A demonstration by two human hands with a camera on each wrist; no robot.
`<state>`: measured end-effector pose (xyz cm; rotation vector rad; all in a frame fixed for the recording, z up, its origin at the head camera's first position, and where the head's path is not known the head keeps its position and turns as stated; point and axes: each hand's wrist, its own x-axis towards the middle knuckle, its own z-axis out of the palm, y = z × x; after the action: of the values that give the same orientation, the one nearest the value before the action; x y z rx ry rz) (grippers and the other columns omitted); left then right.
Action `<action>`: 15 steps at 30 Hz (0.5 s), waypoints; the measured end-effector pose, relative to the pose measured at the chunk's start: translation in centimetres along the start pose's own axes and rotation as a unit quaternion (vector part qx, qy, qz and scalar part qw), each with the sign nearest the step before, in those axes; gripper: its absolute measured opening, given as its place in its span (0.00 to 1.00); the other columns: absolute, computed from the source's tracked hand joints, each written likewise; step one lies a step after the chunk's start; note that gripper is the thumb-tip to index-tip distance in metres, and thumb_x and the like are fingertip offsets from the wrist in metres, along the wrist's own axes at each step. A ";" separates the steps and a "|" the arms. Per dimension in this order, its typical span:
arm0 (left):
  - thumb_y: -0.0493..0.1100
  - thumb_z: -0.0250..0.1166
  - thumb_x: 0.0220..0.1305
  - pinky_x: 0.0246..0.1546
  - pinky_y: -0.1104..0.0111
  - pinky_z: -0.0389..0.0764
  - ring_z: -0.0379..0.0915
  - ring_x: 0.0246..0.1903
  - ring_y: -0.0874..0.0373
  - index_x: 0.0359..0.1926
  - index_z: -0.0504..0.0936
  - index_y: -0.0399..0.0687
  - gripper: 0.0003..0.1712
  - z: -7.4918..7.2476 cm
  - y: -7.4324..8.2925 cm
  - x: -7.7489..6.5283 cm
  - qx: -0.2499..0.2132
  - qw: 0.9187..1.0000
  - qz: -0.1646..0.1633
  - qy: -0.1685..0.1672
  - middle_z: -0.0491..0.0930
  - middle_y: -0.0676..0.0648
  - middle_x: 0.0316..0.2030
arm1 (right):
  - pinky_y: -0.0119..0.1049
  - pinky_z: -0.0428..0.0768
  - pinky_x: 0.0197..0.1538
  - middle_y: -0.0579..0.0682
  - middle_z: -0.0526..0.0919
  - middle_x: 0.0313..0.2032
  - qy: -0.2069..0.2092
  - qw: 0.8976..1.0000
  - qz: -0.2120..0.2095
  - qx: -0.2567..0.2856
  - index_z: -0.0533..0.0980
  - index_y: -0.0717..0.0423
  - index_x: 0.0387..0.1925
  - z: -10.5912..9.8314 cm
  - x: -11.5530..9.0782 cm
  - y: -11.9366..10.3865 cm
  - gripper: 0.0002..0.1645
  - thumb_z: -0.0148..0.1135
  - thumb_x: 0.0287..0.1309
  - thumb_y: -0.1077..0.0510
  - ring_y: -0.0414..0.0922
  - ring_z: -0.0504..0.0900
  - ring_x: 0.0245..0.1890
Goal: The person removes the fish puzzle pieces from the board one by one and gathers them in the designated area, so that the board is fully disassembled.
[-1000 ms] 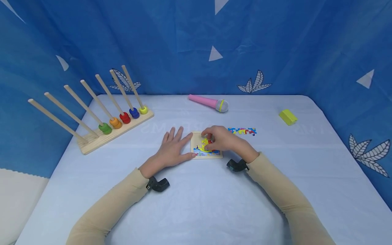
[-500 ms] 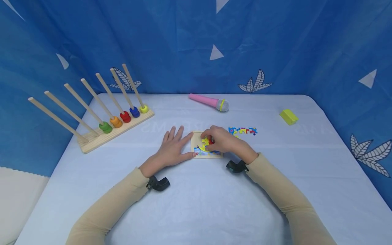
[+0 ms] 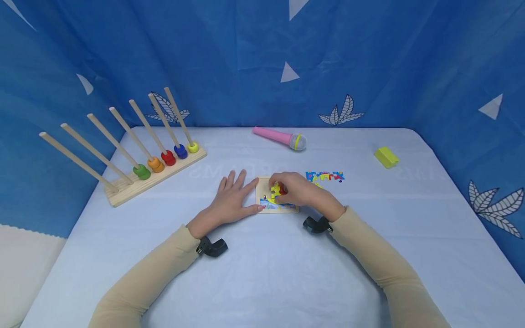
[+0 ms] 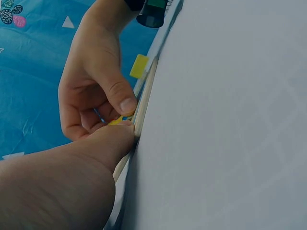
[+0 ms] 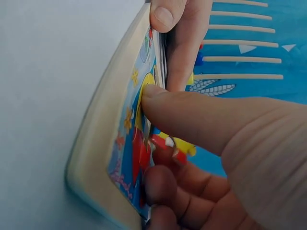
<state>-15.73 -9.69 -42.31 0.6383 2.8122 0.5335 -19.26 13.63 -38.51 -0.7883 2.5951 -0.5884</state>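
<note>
Your left hand (image 3: 229,202) stays spread, touching puzzle (image 3: 283,211); right hand (image 3: 297,188) pinches red-yellow piece (image 5: 183,145); loose yellow bit (image 3: 317,185) newly visible.

Curtained tabletop play corner: blue patterned cloth (image 3: 213,54) round pale covered table (image 3: 262,278); toy microphone (image 3: 279,137), bead rack (image 3: 156,166).

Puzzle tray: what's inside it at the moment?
Inside the puzzle tray, colourful jigsaw pieces line the near side, while its far left part is bare. In the head view, the right hand covers much of the far right, so what lies beneath cannot be seen.
</note>
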 end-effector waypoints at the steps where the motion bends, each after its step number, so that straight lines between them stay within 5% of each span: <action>1: 0.69 0.60 0.66 0.76 0.34 0.37 0.28 0.80 0.29 0.80 0.56 0.54 0.50 0.0 0.0 0.0 0.000 1.000 0.000 0.000 0.42 0.34 0.81 | 0.40 0.80 0.52 0.49 0.82 0.43 -0.001 1.000 -0.002 0.003 0.77 0.48 0.54 0.0 0.0 0.0 0.23 0.75 0.58 0.57 0.47 0.76 0.44; 15: 0.70 0.60 0.66 0.76 0.34 0.37 0.27 0.80 0.30 0.80 0.56 0.55 0.50 0.3 -0.1 0.2 -0.001 1.000 -0.004 -0.003 0.41 0.35 0.82 | 0.36 0.78 0.45 0.49 0.80 0.39 -0.004 1.000 -0.006 0.017 0.76 0.47 0.53 0.1 -0.1 0.1 0.23 0.74 0.59 0.57 0.46 0.75 0.41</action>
<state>-15.86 -9.66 -42.63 0.6281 2.8062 0.5331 -19.20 13.76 -38.62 -0.7940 2.5691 -0.6297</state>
